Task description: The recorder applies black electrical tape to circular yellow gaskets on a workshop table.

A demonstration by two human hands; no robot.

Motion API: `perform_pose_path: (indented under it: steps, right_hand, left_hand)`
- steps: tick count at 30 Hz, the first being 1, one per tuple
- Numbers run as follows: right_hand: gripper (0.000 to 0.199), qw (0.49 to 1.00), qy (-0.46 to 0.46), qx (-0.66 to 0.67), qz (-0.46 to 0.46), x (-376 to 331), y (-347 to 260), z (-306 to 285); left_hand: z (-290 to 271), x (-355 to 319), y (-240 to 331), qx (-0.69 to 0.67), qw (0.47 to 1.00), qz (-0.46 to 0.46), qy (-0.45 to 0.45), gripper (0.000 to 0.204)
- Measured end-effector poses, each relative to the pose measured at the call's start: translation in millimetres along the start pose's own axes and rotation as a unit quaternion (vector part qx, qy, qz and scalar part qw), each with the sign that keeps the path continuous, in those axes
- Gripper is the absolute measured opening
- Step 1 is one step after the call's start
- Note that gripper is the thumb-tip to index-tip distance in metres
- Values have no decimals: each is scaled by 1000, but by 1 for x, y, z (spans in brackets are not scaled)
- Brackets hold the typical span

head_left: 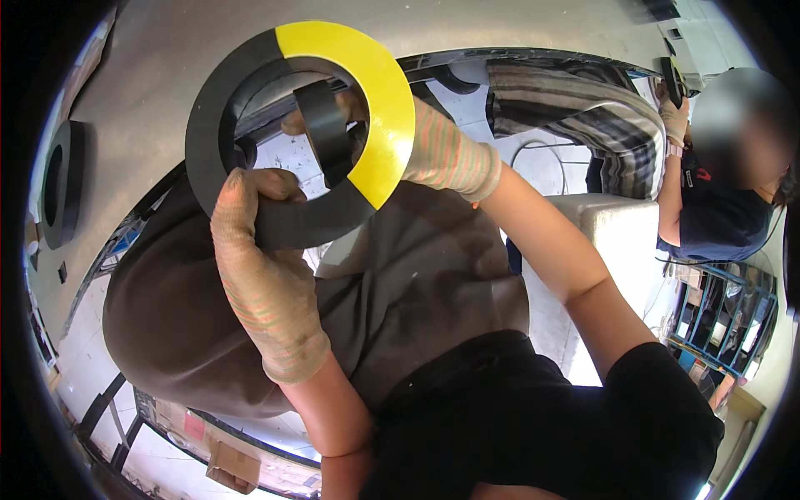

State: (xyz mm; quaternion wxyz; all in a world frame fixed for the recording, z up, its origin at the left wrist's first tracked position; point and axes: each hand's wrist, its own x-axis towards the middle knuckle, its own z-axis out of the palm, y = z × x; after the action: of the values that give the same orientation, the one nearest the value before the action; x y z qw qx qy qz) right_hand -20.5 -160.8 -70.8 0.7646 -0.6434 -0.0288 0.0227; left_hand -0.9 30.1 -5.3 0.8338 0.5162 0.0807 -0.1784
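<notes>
The gloved left hand pinches the lower-left rim of a flat black-and-yellow ring between its thumb and fingers, the yellow section lying up and right of those fingertips. Beyond the ring's opening, the gloved right hand curls its fingers around a curved black strip, though whether they also touch the ring cannot be told; left of both hands' fingers, a thick black ring-shaped piece stands on the grey workbench.
</notes>
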Motion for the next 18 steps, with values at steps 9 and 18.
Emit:
perform_pose_path:
  steps: [9, 18]
  right_hand:
    - [50, 984, 41, -4, 175, -67, -97, -33]
    - [46, 959, -144, 240, 37, -26, -117, 21]
  left_hand:
    - [10, -13, 19, -99, 992, -38, -68, 24]
    - [14, -2, 3, -64, 987, 2, 149, 34]
